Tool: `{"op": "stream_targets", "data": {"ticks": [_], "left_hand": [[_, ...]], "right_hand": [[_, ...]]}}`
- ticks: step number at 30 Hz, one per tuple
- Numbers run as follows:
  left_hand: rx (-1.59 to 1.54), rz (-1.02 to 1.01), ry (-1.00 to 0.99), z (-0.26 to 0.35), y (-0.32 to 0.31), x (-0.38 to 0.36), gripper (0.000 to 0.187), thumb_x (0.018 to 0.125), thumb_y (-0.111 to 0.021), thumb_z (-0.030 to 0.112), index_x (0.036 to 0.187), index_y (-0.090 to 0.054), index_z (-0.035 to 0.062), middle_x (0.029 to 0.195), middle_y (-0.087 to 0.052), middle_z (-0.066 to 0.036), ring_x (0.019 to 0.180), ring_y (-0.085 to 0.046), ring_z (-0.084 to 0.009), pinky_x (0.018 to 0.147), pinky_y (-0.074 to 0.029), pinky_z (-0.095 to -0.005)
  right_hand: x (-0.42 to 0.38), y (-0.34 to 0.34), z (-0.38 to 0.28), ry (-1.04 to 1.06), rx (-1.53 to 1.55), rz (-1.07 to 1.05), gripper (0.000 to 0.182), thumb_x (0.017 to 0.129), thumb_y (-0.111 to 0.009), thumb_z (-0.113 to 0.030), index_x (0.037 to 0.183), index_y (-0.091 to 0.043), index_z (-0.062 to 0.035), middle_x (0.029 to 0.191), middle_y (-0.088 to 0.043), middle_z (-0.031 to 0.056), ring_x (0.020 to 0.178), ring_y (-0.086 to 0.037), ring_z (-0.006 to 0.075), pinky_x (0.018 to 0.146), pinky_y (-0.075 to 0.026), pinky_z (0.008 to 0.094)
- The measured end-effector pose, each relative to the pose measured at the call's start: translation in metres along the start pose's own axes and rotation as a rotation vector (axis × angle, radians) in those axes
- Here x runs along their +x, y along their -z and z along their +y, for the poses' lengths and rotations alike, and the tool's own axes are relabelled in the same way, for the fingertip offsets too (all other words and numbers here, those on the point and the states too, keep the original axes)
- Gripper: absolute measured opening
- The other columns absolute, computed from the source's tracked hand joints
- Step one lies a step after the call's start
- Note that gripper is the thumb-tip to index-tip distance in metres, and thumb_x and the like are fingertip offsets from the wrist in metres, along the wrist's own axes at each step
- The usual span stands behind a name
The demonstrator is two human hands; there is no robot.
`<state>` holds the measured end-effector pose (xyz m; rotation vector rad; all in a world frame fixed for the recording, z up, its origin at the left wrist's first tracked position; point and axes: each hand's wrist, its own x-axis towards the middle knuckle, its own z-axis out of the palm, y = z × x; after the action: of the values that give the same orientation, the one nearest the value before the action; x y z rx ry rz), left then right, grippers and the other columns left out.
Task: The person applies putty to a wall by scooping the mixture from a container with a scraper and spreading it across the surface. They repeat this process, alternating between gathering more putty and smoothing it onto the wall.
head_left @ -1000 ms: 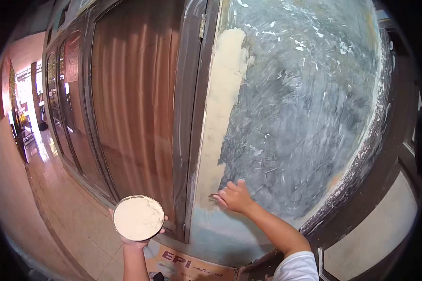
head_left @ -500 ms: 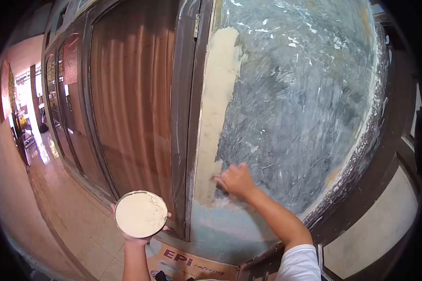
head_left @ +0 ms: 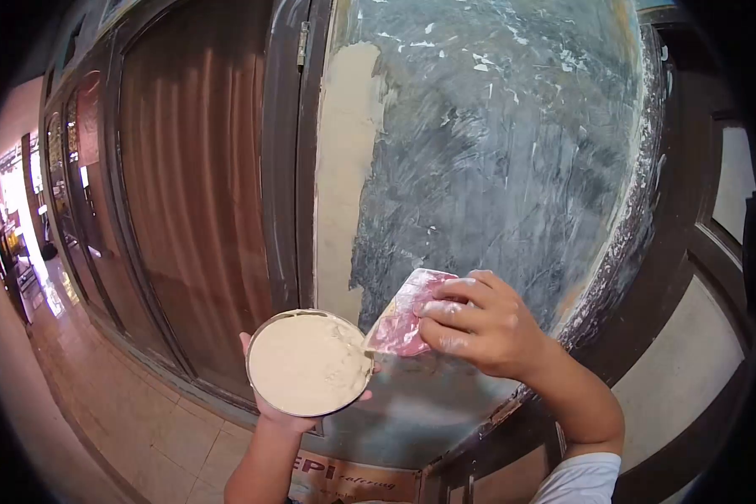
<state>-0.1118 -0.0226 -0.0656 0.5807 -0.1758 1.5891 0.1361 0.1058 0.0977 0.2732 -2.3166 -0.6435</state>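
Observation:
My left hand (head_left: 282,420) supports a round container (head_left: 311,414) from below, its fingers around the sides. Cream-coloured putty (head_left: 301,361) fills it nearly to the rim, with a rougher patch at the right. In my right hand (head_left: 489,326) is a flat pink putty spreader (head_left: 403,323), smeared with white. One corner of the spreader meets the container's right rim, at the putty. White residue coats several fingers of that hand. Behind both hands stands a grey, scraped wall (head_left: 496,185), with a smooth cream strip (head_left: 342,143) down its left edge.
Left of the wall is a dark wooden frame (head_left: 287,151) around glass with a brown curtain (head_left: 197,185) behind. A dark panelled door (head_left: 672,336) stands at the right. Below lies a printed banner (head_left: 353,477); a tiled floor (head_left: 134,412) runs along the left.
My right hand has left the wall's cream strip and come over to the container, showing the pink spreader. The container has moved right and up in view, while the view has turned slightly right.

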Motion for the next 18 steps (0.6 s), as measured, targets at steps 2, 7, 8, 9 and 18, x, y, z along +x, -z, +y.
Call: {"op": "stream_targets", "data": {"ticks": [2, 7, 8, 9, 18], "left_hand": [[-0.104, -0.017, 0.029, -0.003, -0.005, 0.005, 0.111, 0.086, -0.046, 0.092, 0.162, -0.036, 0.0115, 0.163, -0.036, -0.029, 0.141, -0.034, -0.0688, 0.102, -0.038, -0.086], [-0.041, -0.024, 0.054, -0.006, -0.004, 0.016, 0.107, 0.087, -0.043, 0.092, 0.162, -0.037, 0.0146, 0.165, -0.034, -0.028, 0.14, -0.034, -0.0696, 0.101, -0.037, -0.0876], [-0.011, -0.002, 0.056, -0.006, -0.006, 0.017, 0.107, 0.088, -0.042, 0.091, 0.161, -0.038, 0.0145, 0.164, -0.036, -0.027, 0.139, -0.035, -0.0703, 0.1, -0.038, -0.0874], [-0.014, -0.002, 0.059, -0.006, -0.005, 0.019, 0.107, 0.088, -0.042, 0.091, 0.161, -0.038, 0.0145, 0.164, -0.036, -0.027, 0.139, -0.035, -0.0703, 0.1, -0.038, -0.0874], [-0.057, 0.018, 0.047, -0.005, -0.004, 0.027, 0.111, 0.084, -0.034, 0.098, 0.161, -0.039, 0.0171, 0.162, -0.042, -0.02, 0.142, -0.047, -0.0519, 0.102, -0.034, -0.0885]], "right_hand": [[-0.004, 0.005, -0.009, 0.01, -0.031, -0.043, 0.021, 0.086, -0.069, -0.02, 0.106, -0.073, -0.0125, 0.106, -0.073, 0.0029, 0.104, -0.068, 0.027, 0.089, -0.054, 0.0459], [-0.012, 0.006, -0.014, 0.043, -0.146, -0.046, 0.023, 0.081, -0.078, -0.021, 0.102, -0.074, -0.013, 0.106, -0.074, 0.0026, 0.103, -0.068, 0.0267, 0.092, -0.057, 0.0468], [-0.013, 0.006, -0.014, 0.047, -0.154, -0.057, 0.023, 0.081, -0.078, -0.021, 0.102, -0.074, -0.013, 0.106, -0.074, 0.0026, 0.105, -0.068, 0.0267, 0.093, -0.057, 0.0472], [-0.012, 0.007, -0.012, 0.058, -0.154, -0.057, 0.022, 0.082, -0.078, -0.021, 0.102, -0.073, -0.013, 0.106, -0.074, 0.0024, 0.106, -0.067, 0.0274, 0.095, -0.057, 0.0474], [-0.012, -0.002, -0.009, 0.035, -0.068, -0.062, 0.026, 0.085, -0.069, -0.02, 0.109, -0.073, -0.0116, 0.11, -0.072, 0.0049, 0.111, -0.068, 0.0298, 0.101, -0.054, 0.0509]]}}
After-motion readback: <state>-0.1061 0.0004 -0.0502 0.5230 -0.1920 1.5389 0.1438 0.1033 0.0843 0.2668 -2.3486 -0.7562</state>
